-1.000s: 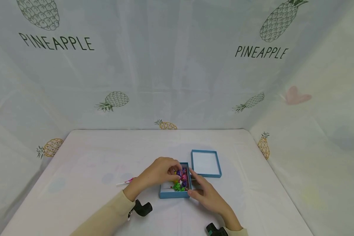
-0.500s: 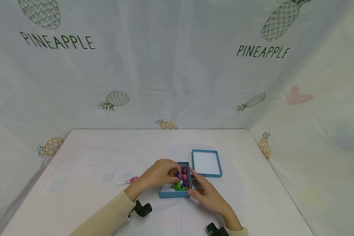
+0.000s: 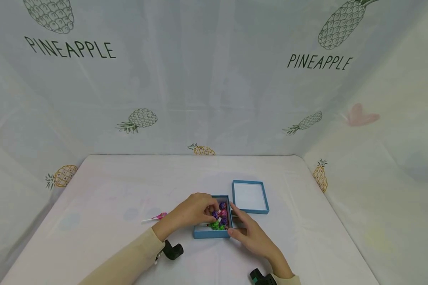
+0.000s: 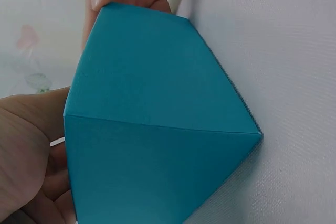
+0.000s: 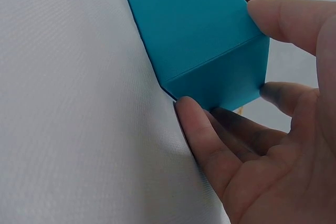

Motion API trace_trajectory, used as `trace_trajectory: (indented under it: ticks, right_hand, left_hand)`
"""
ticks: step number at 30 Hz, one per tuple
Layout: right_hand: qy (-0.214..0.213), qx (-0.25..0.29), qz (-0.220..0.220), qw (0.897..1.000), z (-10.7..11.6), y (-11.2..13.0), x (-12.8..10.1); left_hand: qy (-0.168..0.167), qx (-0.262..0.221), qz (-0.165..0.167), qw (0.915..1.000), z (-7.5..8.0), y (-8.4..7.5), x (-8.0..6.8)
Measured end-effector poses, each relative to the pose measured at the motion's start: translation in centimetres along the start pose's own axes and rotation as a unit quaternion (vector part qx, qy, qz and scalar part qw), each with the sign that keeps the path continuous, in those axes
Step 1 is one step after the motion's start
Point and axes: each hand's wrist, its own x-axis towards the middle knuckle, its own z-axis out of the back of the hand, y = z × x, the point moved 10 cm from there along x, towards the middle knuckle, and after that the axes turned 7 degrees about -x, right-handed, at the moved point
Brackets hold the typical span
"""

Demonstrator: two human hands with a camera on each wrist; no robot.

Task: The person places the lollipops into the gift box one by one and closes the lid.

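A blue open box (image 3: 210, 234) holds several wrapped lollipops in purple, pink and green. My left hand (image 3: 190, 209) reaches over its left wall, thumb and finger curled at a purple lollipop (image 3: 215, 215). A green lollipop (image 3: 215, 225) lies just below those fingertips. At the right wall, my right hand (image 3: 251, 235) grips the box, thumb at the near corner. In the right wrist view the thumb (image 5: 283, 19) presses the corner's top edge, other fingers along the side. The left wrist view shows the outer walls of the box (image 4: 131, 66), which hide the lollipops.
Behind the box to the right lies a blue-rimmed lid (image 3: 251, 211), white inside facing up. One pink lollipop (image 3: 159, 216) with a white stick rests on the tablecloth left of the box, beside the left wrist. A patterned curtain (image 3: 214, 79) rises behind the table.
The left hand has shifted slightly left, and the purple lollipop at its fingertips has moved a little toward the near side. The right hand stays at the box.
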Motion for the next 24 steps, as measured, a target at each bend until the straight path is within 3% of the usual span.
trace_trajectory:
  ticks: [16, 24]
  right_hand:
    - [-0.004, -0.007, -0.002, 1.0, 0.03, -0.13, -0.07]
    - [-0.009, -0.01, -0.002, 1.0, 0.16, 0.02, -0.11]
  left_hand:
    - [0.014, 0.06, -0.013, 0.998, -0.69, -0.3, -0.04]
    - [0.016, 0.064, -0.005, 0.9978, -0.81, -0.18, 0.0]
